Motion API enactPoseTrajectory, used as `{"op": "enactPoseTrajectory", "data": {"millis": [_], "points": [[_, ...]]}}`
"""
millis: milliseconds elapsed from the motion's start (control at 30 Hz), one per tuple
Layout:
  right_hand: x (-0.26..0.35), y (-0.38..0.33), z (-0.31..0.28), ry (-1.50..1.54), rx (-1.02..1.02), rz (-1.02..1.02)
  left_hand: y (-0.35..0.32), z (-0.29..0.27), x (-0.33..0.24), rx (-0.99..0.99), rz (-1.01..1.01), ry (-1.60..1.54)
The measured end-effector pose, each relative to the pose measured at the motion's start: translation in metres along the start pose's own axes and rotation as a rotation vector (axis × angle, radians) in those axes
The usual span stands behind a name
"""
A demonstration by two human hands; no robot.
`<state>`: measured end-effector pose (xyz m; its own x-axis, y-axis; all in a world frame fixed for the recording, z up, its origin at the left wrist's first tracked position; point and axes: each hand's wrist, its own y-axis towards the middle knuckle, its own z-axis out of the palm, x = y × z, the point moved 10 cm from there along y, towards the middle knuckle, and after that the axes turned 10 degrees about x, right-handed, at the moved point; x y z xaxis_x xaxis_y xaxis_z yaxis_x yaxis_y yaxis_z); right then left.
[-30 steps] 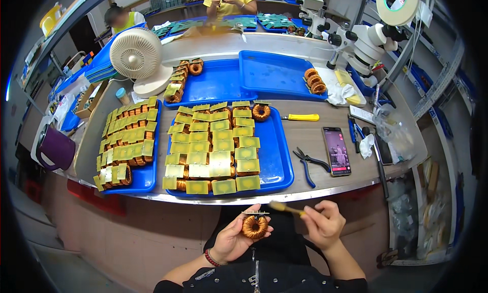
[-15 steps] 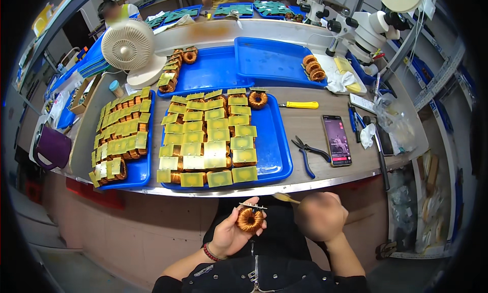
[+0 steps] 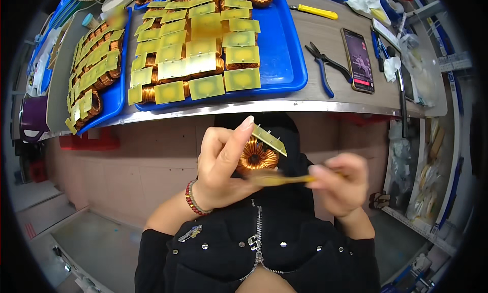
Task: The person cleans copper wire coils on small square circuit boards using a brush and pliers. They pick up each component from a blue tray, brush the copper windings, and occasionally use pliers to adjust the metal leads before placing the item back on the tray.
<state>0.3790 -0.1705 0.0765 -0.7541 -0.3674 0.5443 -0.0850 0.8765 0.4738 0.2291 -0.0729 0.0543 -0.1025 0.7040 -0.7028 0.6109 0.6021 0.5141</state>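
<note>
My left hand holds a copper-wound ring coil with a small yellow-green board on its far side, close to my chest and below the bench edge. My right hand grips a thin yellow tool whose tip points left, under the coil. The tool and right hand are blurred. A beaded bracelet circles my left wrist.
On the bench lie a blue tray filled with several finished coils under yellow boards, and a second such tray to the left. Blue-handled pliers, a phone and a yellow knife lie right of the tray.
The view has tilted down and both hands have come closer to me. My right hand has brought the yellow tool leftward under the coil.
</note>
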Motion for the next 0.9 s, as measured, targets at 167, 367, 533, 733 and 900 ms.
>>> {"op": "enactPoseTrajectory", "data": {"millis": [167,367,533,733,900], "points": [[-0.004,0.007,-0.019,-0.423,-0.157,0.035,0.003,0.001,-0.003,-0.006,-0.016,0.202],[-0.011,0.005,0.000,-0.401,-0.018,0.078,-0.003,0.009,-0.002,0.093,-0.071,0.250],[-0.007,-0.002,0.007,-0.200,0.043,0.069,0.007,0.027,0.004,0.186,-0.039,0.174],[-0.034,-0.007,-0.016,-0.173,-0.142,0.178,0.008,0.022,0.006,0.147,-0.061,0.265],[-0.037,0.002,-0.014,-0.419,-0.022,0.321,0.006,0.019,0.002,0.133,-0.038,0.275]]}}
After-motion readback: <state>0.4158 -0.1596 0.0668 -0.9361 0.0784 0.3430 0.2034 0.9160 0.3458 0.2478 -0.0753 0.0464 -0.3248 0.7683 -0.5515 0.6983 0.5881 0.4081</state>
